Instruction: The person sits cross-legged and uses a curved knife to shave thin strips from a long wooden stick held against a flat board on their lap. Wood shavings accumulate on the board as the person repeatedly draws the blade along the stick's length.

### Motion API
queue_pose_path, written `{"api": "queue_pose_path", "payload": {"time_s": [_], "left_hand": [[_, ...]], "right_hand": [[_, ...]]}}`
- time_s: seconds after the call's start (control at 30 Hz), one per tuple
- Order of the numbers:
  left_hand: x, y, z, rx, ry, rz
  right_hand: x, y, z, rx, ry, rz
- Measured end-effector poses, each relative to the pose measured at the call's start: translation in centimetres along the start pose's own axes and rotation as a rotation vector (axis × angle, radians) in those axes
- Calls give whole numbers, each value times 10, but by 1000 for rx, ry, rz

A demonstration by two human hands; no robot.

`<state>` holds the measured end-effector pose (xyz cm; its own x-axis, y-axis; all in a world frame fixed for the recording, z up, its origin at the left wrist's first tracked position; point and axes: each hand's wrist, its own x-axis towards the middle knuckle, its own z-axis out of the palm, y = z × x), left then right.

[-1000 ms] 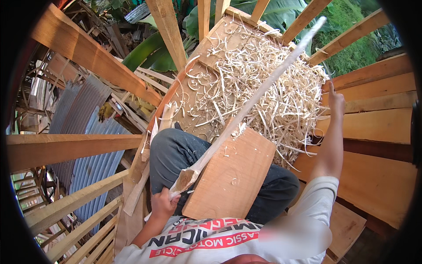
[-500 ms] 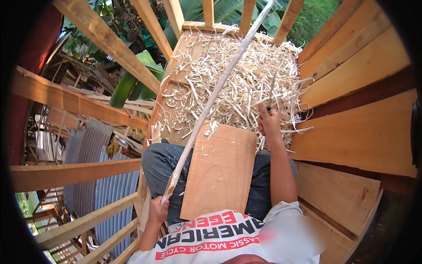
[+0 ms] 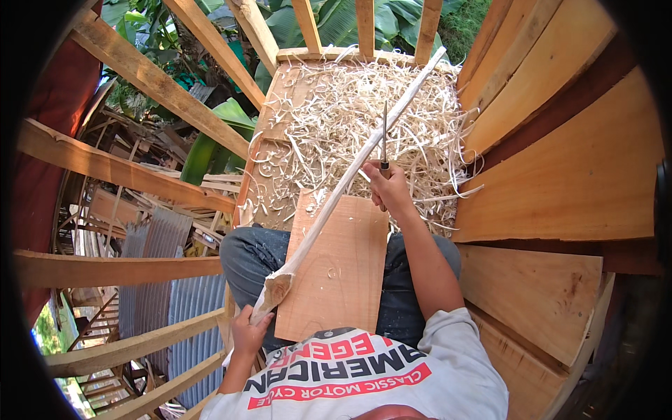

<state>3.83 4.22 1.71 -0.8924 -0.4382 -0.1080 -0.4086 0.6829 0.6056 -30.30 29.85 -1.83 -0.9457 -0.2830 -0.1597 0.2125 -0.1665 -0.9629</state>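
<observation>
My left hand (image 3: pixel 250 331) is closed round the near, thicker end of a long pale peeled stick (image 3: pixel 334 197). The stick slants up and away to the right, and a brown bare patch shows close to my grip. In my right hand (image 3: pixel 390 187) is a knife (image 3: pixel 384 143), its dark handle in my fist and its narrow blade pointing away. The blade stands close to the stick's right side; whether they touch I cannot tell. Across my lap lies a flat wooden board (image 3: pixel 341 259), below the stick, with a few small shavings on it.
Curled wood shavings (image 3: pixel 413 133) cover much of the wooden floor (image 3: pixel 273 157) ahead of my knees. Slatted wooden rails (image 3: pixel 133 175) stand on the left and far side. Broad planks (image 3: pixel 560 175) wall the right. Corrugated metal sheets (image 3: pixel 196 315) lie beyond the left rails.
My right hand has brought the knife leftward to the stick. The stick's near end has turned and risen over the board's edge, and its far tip now shows.
</observation>
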Motion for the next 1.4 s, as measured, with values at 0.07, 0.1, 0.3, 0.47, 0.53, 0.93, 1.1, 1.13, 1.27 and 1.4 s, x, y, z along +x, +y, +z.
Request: {"api": "queue_pose_path", "payload": {"time_s": [0.07,0.1,0.3,0.47,0.53,0.93,1.1,1.13,1.27,1.4], "left_hand": [[0,3,-4,25,-15,1],[-1,-3,-7,15,-57,-50],[10,18,-22,215,-131,-10],[22,26,-33,146,-278,-41],[23,21,-34,79,-302,-48],[6,-7,-16,-13,-169,-66],[8,-25,-9,-13,-197,-54],[10,-25,-9,-12,-196,-46],[14,-23,-10,-23,-210,-41],[15,-26,-9,-8,-231,-68]], "right_hand": [[-3,-4,-1,78,-73,23],[-4,-6,-2,117,-109,35],[-4,-9,-7,54,-106,36],[-3,-9,-6,-25,-64,-1],[-7,-9,-3,-92,-58,-30],[-65,-12,3,-995,134,-148],[-76,-10,25,-1331,29,-43],[-71,-8,27,-1370,42,-44],[-37,-3,26,-1464,144,-32],[-5,-7,36,-1552,146,16]]}}
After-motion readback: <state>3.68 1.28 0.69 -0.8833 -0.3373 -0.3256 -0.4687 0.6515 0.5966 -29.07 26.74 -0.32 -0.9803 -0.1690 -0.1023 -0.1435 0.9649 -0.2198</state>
